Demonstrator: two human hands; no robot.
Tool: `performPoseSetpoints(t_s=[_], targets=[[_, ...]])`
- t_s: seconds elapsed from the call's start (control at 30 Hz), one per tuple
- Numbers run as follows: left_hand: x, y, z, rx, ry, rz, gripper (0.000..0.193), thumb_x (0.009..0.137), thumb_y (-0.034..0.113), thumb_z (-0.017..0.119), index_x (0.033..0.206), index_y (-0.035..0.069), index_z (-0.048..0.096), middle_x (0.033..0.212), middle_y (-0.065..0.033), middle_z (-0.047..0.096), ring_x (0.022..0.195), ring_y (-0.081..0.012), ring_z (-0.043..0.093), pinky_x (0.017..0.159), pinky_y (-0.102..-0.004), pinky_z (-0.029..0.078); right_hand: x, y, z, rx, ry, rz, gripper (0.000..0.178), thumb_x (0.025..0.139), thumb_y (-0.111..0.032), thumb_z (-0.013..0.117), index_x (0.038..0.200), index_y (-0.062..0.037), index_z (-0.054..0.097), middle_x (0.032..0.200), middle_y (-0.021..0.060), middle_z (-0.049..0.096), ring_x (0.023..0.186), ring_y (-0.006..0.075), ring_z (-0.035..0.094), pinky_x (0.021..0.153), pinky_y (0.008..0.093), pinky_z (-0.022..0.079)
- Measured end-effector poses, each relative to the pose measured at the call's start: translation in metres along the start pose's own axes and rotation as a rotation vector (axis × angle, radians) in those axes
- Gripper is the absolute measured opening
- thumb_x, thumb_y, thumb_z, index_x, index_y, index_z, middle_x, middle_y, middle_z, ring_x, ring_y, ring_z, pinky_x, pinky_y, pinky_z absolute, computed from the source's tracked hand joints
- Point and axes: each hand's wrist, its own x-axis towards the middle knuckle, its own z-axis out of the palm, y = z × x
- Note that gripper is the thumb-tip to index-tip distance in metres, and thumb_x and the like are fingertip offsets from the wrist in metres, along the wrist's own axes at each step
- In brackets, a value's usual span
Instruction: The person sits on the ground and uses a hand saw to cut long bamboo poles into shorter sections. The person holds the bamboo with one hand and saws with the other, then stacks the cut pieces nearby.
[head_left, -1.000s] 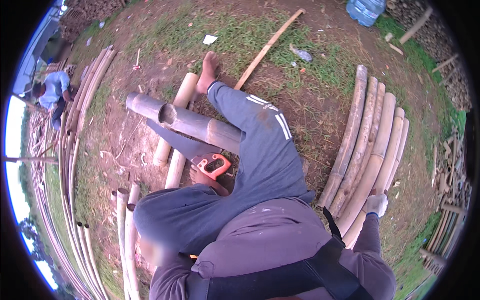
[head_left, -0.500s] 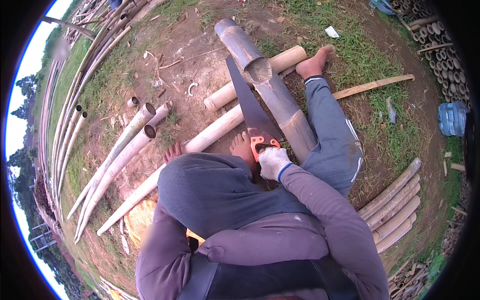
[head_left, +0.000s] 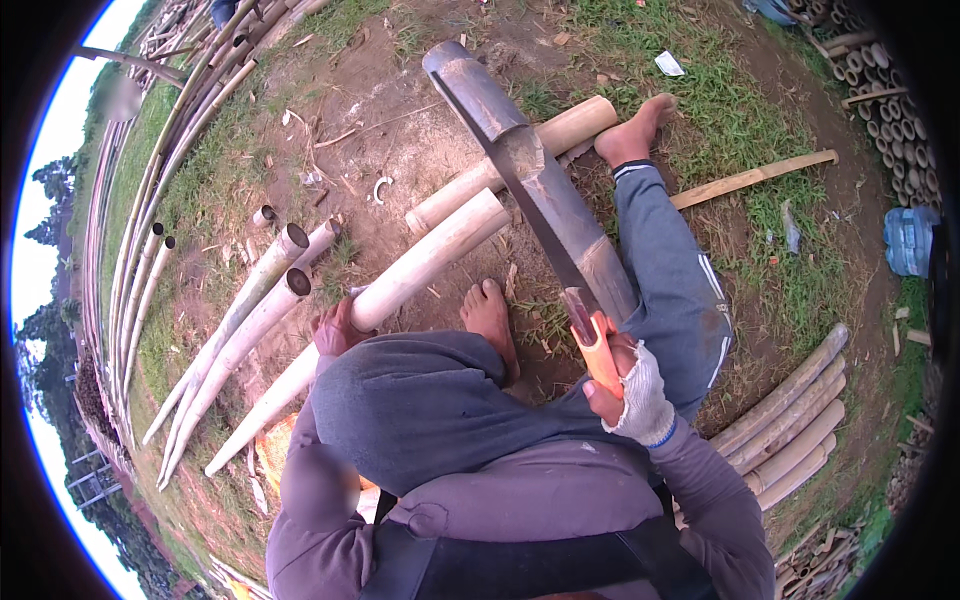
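Observation:
My right hand (head_left: 628,390), in a white knit glove with bare fingertips, is closed round the orange handle of a hand saw (head_left: 548,235). The dark blade is seen nearly edge-on and stretches up and left over a thick grey bamboo log (head_left: 590,245). A notch is cut into the log's upper side. My bare left hand (head_left: 338,328) grips a pale bamboo pole (head_left: 430,262), whose cut end lies left of the blade. Under the log, crosswise, lies a shorter pale bamboo piece (head_left: 460,198).
My bare feet rest at either side of the log. Left of my hand lie several bamboo poles (head_left: 235,315). A flat bamboo strip (head_left: 750,178) and cut bamboo lengths (head_left: 790,410) lie on the right. A blue water jug (head_left: 908,242) stands near stacked bamboo (head_left: 895,135).
My right hand has moved right and towards me with the saw, and the blade has turned edge-on. My left hand now shows more fully round the pale pole, whose end is uncovered.

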Motion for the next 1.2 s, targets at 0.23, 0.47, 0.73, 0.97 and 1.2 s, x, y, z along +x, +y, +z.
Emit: performPoseSetpoints(t_s=[0.23,0.47,0.73,0.97,1.2], targets=[[0.097,0.113,-0.113,-0.171,-0.021,0.318,0.090,0.063,0.053,0.091,0.139,0.010,0.066,0.110,-0.0188,0.079,0.105,-0.0379,0.077,0.100,-0.0505,0.055,-0.070,0.046,-0.109,-0.519,0.688,0.550,0.052,0.098,-0.026,0.073,0.138,0.0062,0.063,0.106,0.0193,0.068,0.091,0.0325,0.064,0.083,0.0427,0.052],[0.232,0.366,-0.197,-0.129,-0.106,0.416,0.096,0.071,0.066,0.087,0.144,0.007,0.066,0.131,-0.0220,0.076,0.125,-0.0398,0.072,0.110,-0.0495,0.054,-0.203,0.138,-0.087,-0.867,0.445,1.201,0.050,0.104,-0.038,0.069,0.137,-0.0003,0.069,0.119,0.0278,0.078,0.102,0.0400,0.080,0.089,0.0509,0.062],[0.307,0.511,-0.224,-0.477,0.390,0.630,0.090,0.082,0.073,0.078,0.148,0.012,0.067,0.126,-0.0202,0.079,0.116,-0.0378,0.077,0.102,-0.0455,0.060,-0.247,0.183,-0.049,-0.796,0.309,1.537,0.044,0.102,-0.038,0.072,0.132,-0.0055,0.073,0.110,0.0256,0.078,0.102,0.0340,0.079,0.090,0.0482,0.061],[0.266,0.332,-0.192,-0.471,0.337,0.941,0.040,0.108,0.039,0.066,0.114,0.001,0.079,0.118,-0.0187,0.078,0.108,-0.0381,0.077,0.096,-0.0482,0.061,-0.139,0.344,-0.121,-0.683,0.285,0.875,0.040,0.099,-0.035,0.077,0.123,-0.0032,0.072,0.098,0.0219,0.075,0.091,0.0388,0.074,0.081,0.0496,0.058],[0.127,0.097,-0.099,-0.111,-0.127,0.481,0.092,0.090,0.047,0.084,0.163,0.012,0.042,0.153,-0.0272,0.056,0.142,-0.0495,0.054,0.121,-0.0590,0.043,0.076,0.345,-0.141,-0.495,0.024,0.661,0.056,0.099,-0.031,0.076,0.147,-0.0088,0.059,0.122,0.0298,0.073,0.116,0.0480,0.071,0.100,0.0517,0.056]])
